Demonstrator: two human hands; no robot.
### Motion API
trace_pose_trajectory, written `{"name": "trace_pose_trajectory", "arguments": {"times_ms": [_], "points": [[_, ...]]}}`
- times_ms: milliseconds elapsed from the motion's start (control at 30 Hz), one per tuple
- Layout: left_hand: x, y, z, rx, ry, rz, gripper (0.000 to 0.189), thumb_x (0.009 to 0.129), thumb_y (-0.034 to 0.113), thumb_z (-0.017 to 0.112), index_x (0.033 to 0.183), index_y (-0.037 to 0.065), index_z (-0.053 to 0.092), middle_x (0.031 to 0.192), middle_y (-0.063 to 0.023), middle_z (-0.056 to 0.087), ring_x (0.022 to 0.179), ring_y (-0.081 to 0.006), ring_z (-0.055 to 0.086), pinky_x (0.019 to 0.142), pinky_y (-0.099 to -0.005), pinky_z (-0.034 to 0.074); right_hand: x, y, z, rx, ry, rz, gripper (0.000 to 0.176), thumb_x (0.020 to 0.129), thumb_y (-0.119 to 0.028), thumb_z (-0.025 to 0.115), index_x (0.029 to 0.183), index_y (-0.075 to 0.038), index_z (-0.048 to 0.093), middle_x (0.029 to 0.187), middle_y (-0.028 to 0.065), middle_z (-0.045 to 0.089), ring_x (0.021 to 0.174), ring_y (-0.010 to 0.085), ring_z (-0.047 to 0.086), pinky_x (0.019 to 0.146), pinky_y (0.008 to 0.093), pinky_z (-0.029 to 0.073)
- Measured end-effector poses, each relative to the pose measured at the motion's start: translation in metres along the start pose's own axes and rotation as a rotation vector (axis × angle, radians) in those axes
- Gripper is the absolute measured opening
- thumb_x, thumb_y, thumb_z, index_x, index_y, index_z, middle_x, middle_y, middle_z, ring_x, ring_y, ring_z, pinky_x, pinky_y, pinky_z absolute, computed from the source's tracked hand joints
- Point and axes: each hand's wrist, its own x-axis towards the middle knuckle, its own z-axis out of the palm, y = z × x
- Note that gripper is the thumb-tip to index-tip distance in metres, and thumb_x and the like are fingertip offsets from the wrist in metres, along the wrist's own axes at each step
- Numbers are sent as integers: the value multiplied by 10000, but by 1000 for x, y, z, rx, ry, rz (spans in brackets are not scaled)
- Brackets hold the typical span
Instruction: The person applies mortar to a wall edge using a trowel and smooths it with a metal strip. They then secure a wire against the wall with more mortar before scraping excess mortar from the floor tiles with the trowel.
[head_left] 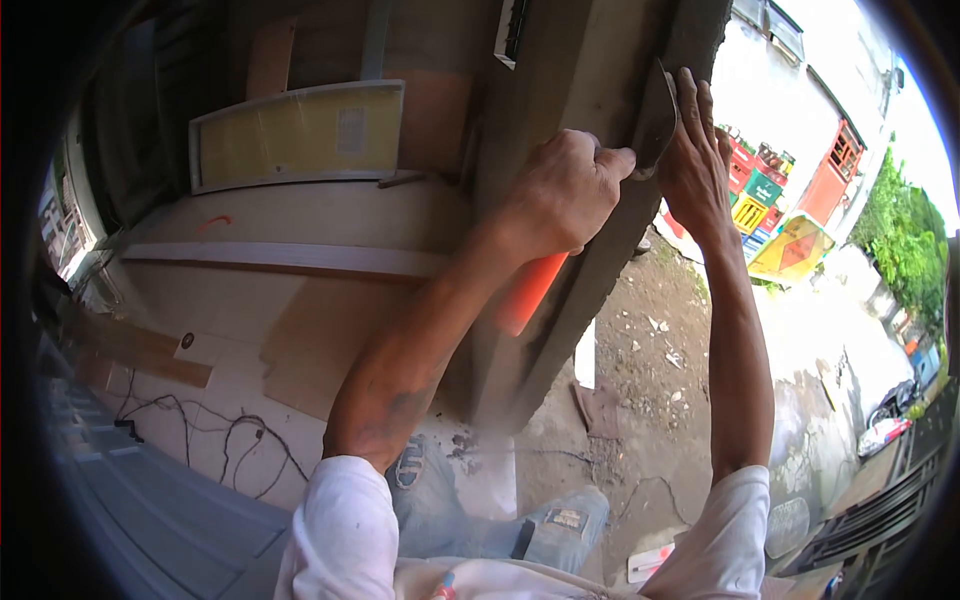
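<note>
While the left hand (570, 190) is clamping its fingers around an orange tool handle (533, 292), the right hand (695, 175) is holding straight fingers, nearly together, beside a thin metal blade (656, 125) at the grey column (612, 275); beyond, plastic crates (757, 190) are standing stacked.

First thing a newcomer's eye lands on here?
Probably the bright orange handle jutting below the closed left hand, near the middle, with the right hand flat-fingered against a thin blade at the post's edge. Next, the red, green and yellow crates in sunlight at upper right, then the framed yellow panel in shade at upper left.
</note>
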Motion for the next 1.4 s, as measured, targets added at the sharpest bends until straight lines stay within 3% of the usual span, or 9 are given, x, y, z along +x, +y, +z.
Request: {"name": "trace_pose_trajectory", "arguments": {"times_ms": [200, 300, 400, 500, 600, 1100, 1300, 1400], "points": [[-17, -1, 3, -52, 4, -57, 425, 960, 333, 513, 882, -76, 593, 608, -62, 540, 445, -145, 539, 412, -314, 457, 0, -2, 0, -44, -21, 6, 717, 875, -90, 534, 1546, -162, 292, 1621, 104, 256, 1501, 316, 228, 1090, 544, 313], [-23, -15, 9, -36, 9, 81, 423, 962, 339, 512, 896, -72, 592, 604, -53, 531, 445, -135, 527, 410, -305, 455, 1, -4, 0, 2, -48, 60, 825, 818, 106, 429, 1570, -195, 271, 1651, 44, 191, 1530, 240, 135, 1185, 532, 211], [-29, -16, 13, -88, -1, -6, 417, 963, 344, 513, 906, -61, 591, 605, -48, 524, 450, -124, 517, 409, -300, 454, 0, -3, 1, 26, -35, 54, 710, 912, 28, 444, 1567, -191, 278, 1645, 53, 209, 1527, 246, 143, 1180, 527, 222], [-34, -13, 17, -170, -6, -229, 400, 961, 346, 516, 895, -42, 588, 610, -43, 522, 457, -115, 514, 405, -296, 449, 0, -1, 4, 20, -5, 36, 587, 1004, -126, 464, 1562, -181, 289, 1639, 64, 223, 1523, 258, 154, 1174, 524, 231], [-42, -15, 21, -182, -5, -287, 388, 959, 348, 518, 871, -25, 580, 616, -40, 523, 462, -107, 514, 400, -291, 441, 1, -2, 3, -15, -9, 41, 564, 1031, -258, 488, 1556, -174, 300, 1636, 75, 225, 1520, 269, 161, 1167, 524, 249], [-82, -28, 27, -271, -57, -398, 354, 935, 321, 523, 781, 3, 528, 622, -51, 532, 464, -112, 526, 399, -287, 428, 1, -4, 4, 20, 3, 27, 571, 1034, -285, 488, 1561, -179, 294, 1639, 87, 207, 1518, 282, 163, 1147, 535, 285], [-118, -39, 28, -400, -25, -460, 327, 962, 321, 544, 885, 3, 566, 649, -28, 519, 466, -78, 481, 395, -271, 415, -16, -3, 5, 90, 8, 25, 664, 1006, -388, 521, 1579, -208, 238, 1652, 65, 169, 1529, 260, 116, 1168, 540, 209], [-126, -44, 31, -379, 19, -424, 320, 975, 321, 549, 913, 8, 572, 656, -18, 516, 468, -65, 464, 392, -259, 410, -46, -19, 1, 64, -165, 46, 721, 981, -436, 544, 1586, -220, 216, 1658, 44, 152, 1534, 242, 92, 1174, 545, 165]]}}
